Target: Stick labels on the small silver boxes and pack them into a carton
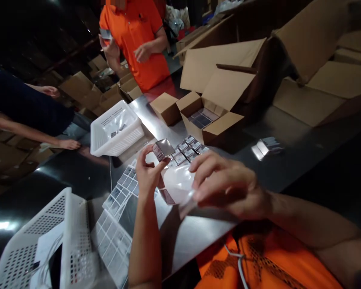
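My left hand (148,170) pinches a small shiny box (164,150) between thumb and fingers, raised above the metal table. My right hand (228,185), slightly blurred, has its fingers curled at the edge of a clear, glossy plastic sheet (180,180); whether it is a bag or a loose film I cannot tell. Behind the plastic, several small boxes with barcode labels (188,149) stand in rows. Sheets of grey square stickers (123,188) lie left of my left forearm, with a paler sheet (114,243) nearer to me.
A white perforated basket (117,146) stands beyond my left hand; another basket (67,241) at front left holds a cable. An open carton (195,130) contains small boxes. One shiny box (266,147) lies at right. Two people stand across the table, one in orange (138,44).
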`<state>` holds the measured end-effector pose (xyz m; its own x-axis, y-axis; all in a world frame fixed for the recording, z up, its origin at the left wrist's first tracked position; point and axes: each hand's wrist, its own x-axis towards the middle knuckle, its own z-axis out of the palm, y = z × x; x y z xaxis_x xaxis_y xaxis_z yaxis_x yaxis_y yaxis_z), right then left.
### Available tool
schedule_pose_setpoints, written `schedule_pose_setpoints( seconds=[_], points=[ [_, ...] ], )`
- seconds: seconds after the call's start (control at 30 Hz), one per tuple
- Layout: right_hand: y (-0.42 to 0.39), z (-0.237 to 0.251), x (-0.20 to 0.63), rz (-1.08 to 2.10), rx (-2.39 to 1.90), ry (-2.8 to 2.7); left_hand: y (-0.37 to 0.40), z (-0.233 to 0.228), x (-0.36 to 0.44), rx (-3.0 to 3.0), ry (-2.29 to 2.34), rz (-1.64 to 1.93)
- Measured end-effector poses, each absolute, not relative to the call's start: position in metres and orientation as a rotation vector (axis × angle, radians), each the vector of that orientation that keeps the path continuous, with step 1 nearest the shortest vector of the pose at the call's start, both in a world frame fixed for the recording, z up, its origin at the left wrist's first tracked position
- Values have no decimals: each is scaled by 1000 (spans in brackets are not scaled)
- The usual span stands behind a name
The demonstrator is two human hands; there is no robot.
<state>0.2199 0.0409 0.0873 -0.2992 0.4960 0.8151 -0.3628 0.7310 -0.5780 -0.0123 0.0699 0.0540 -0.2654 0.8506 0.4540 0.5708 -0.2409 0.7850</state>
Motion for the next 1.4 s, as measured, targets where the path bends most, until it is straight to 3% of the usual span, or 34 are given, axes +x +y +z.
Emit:
schedule_pose_setpoints(
  seconds=[0.2, 0.33, 1.4],
  points=[
    [73, 98, 227, 1391, -517, -1309, 65, 49, 4, 1409, 1337, 1453],
    [84, 92, 220, 1536, -574, -1294, 61, 48, 12, 1426, 1214, 1461],
    [84, 89, 208, 1520, -663, -1226, 56, 51, 11, 1508, 1262, 1479]
  ],
)
